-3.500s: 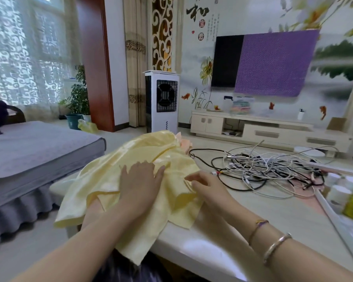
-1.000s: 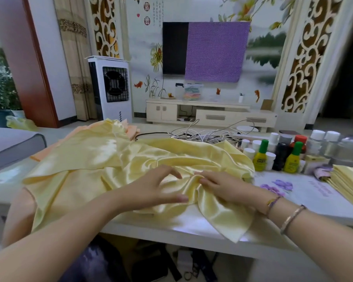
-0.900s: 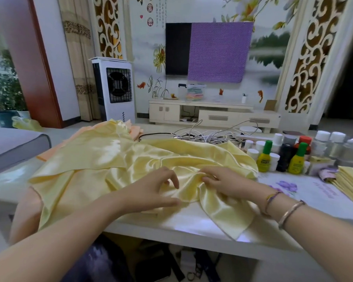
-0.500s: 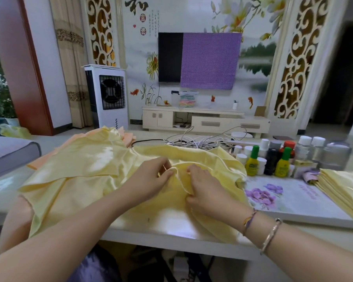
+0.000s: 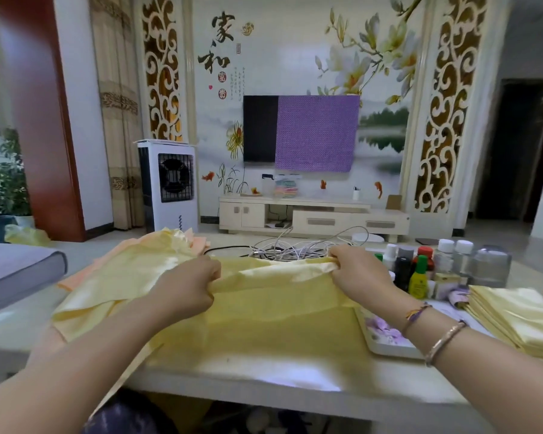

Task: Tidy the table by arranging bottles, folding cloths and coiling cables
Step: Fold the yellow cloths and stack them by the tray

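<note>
A shiny yellow cloth (image 5: 257, 321) is stretched between both hands above the white table (image 5: 295, 393). My left hand (image 5: 185, 285) grips its upper edge on the left, and my right hand (image 5: 356, 270) grips the same edge on the right. The lower part of the cloth hangs down onto the table. Behind it lies a tangle of white and black cables (image 5: 295, 249). Several bottles (image 5: 418, 278) with white, green and red caps stand to the right.
A stack of folded yellow cloths (image 5: 514, 317) lies at the right edge. An orange cloth (image 5: 76, 278) sits under more yellow fabric on the left. A flower-printed mat (image 5: 386, 333) lies by my right wrist. A grey bed (image 5: 13, 270) is on the left.
Both hands moved apart from the middle of the bunched cloth and lifted it, so its top edge is now pulled taut between them. The camera tilted upward.
</note>
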Tool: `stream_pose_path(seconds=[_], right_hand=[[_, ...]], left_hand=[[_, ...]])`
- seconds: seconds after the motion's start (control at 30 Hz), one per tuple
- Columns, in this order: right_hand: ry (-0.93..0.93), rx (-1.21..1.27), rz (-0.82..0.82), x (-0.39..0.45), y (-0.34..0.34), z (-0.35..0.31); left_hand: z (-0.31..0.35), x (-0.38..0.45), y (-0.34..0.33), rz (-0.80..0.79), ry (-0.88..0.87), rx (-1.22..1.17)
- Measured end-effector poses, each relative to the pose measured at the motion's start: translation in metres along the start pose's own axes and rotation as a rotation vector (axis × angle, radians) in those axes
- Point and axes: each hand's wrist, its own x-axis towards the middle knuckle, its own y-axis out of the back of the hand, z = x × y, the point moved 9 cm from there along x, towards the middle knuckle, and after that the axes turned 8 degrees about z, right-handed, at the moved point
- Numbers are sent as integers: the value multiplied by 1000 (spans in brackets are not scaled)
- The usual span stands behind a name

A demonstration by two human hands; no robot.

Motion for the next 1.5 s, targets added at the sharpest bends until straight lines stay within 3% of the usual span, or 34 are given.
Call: stream_pose_path(seconds=[0.13, 0.23, 0.3, 0.4, 0.47, 0.57, 0.83, 1.13, 1.37, 1.5], right_hand=[[-18, 56, -44, 1, 8, 0], [-83, 130, -263, -1, 1, -3], [-110, 64, -510, -17, -6, -5], [-123, -58, -863, -54, -13, -5], [-51, -180, -942, -61, -21, -1], [10, -250, -826, -44, -38, 3], [51, -450, -509, -1, -75, 25], [145, -545, -410, 25, -114, 33], [246, -684, -267, 32, -113, 32], [211, -695, -240, 33, -108, 36]], left_hand=[[-31, -1, 25, 78, 207, -167], [-30, -3, 35, 42, 238, -260], [-27, -7, 30, -140, 231, -219], [-26, -27, 8, -550, 192, -13], [-29, -36, -1, -692, 185, 98], [-33, -25, -16, -648, 189, 137], [-56, 29, -65, -214, 259, 110], [-74, 49, -86, -13, 139, 218], [-75, 64, -91, 50, 76, 315], [-71, 71, -88, 89, 74, 342]])
